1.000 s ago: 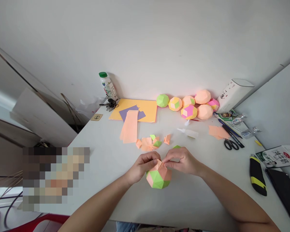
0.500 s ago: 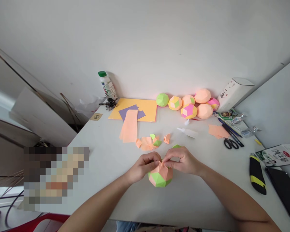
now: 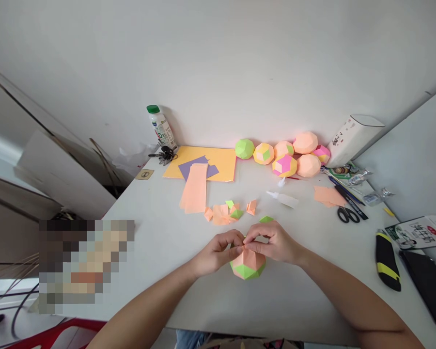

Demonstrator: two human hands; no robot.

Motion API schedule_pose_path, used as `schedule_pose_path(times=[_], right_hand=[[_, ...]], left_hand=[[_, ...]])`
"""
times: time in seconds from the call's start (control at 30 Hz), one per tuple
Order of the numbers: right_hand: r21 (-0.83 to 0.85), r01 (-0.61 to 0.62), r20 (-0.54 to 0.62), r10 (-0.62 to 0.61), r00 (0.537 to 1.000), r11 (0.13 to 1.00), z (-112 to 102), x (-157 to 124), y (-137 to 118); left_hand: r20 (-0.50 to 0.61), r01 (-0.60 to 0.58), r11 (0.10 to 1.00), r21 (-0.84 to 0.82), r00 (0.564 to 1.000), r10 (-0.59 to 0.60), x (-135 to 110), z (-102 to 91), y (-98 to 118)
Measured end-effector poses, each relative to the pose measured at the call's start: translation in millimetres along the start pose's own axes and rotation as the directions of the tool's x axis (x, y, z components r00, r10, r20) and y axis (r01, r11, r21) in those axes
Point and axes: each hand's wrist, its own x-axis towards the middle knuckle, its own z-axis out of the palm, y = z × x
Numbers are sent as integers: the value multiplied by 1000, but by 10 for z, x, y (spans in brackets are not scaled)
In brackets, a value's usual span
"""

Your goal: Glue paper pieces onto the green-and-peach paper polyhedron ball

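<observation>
A faceted paper ball (image 3: 247, 269) in peach and green rests near the front of the desk. My left hand (image 3: 218, 252) pinches the top of it from the left, thumb and forefinger closed on the peach paper. From the right, my right hand (image 3: 276, 242) pinches the same top spot, its fingertips meeting the left ones. The fingers hide the exact fold between them. A green paper piece (image 3: 266, 219) shows just behind my right hand. Folded peach and green paper pieces (image 3: 223, 214) lie beyond the ball, with one peach piece (image 3: 252, 207) apart.
Several finished paper balls (image 3: 284, 166) line the wall. A white glue bottle (image 3: 285, 199), scissors (image 3: 348, 214), a utility knife (image 3: 388, 261) and a black phone-like slab (image 3: 427, 288) lie rightward. Peach strips (image 3: 196, 191) overlap a yellow sheet (image 3: 227, 165); a green-capped bottle (image 3: 162, 127) stands behind keys (image 3: 166, 155).
The paper ball has shifted slightly to the right and turned a little under my fingers. Both hands keep their pinch at its top and have barely moved.
</observation>
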Motion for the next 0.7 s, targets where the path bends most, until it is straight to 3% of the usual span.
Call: schedule_pose_path(times=[0.7], right_hand=[[88,-39,11,38,999,995,24,-8,-25]], left_hand=[[14,-5,1000,-19,1000,5,-6,26,-39]])
